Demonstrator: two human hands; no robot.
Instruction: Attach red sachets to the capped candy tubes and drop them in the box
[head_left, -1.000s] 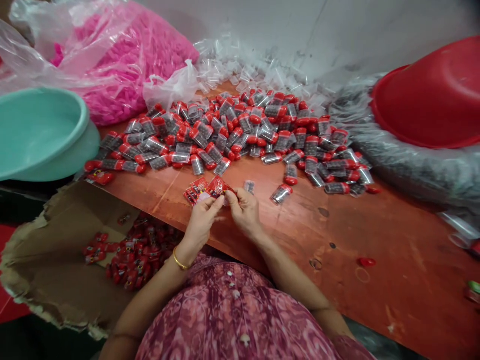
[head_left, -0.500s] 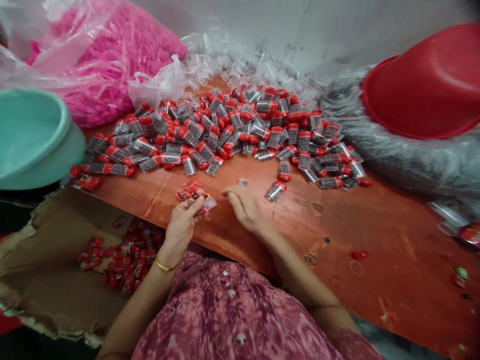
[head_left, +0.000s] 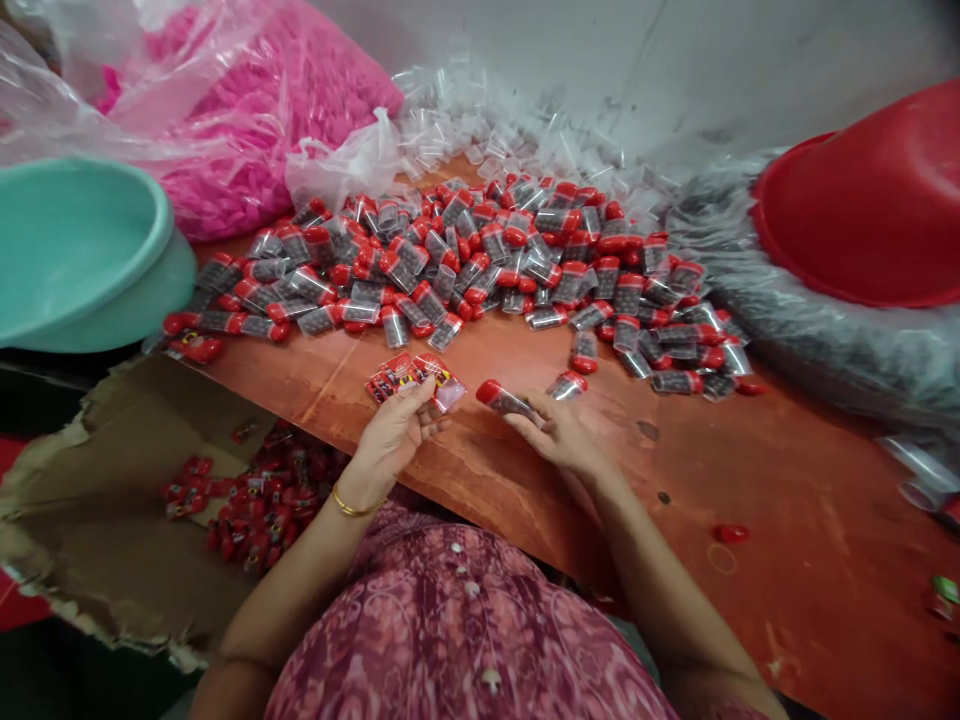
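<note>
My left hand (head_left: 394, 435) is closed on red printed plastic wrappers (head_left: 444, 384), pinched under the thumb and fanned out to both sides; a clear corner shows on the right one. Between the thumb and fingers of my right hand (head_left: 559, 430) is a small clear tube with a red cap (head_left: 501, 397), its capped end pointing left towards the wrappers. Just behind that hand another red-capped tube (head_left: 568, 386) lies on the table. Beyond both hands spreads a large heap of red-capped tubes (head_left: 480, 250) with dark contents.
A cardboard box (head_left: 97, 560) with red finished pieces stands below the table edge at left. A mint basin (head_left: 169, 270) and a bag of pink parts (head_left: 247, 110) are at far left. Empty clear tubes (head_left: 450, 120) lie along the wall. At right a red tub (head_left: 862, 200) rests on a plastic sack (head_left: 810, 340).
My right hand, empty before, now holds a red-capped tube and has shifted right. The wrappers in my left hand are fanned wider. The camera view has turned slightly left.
</note>
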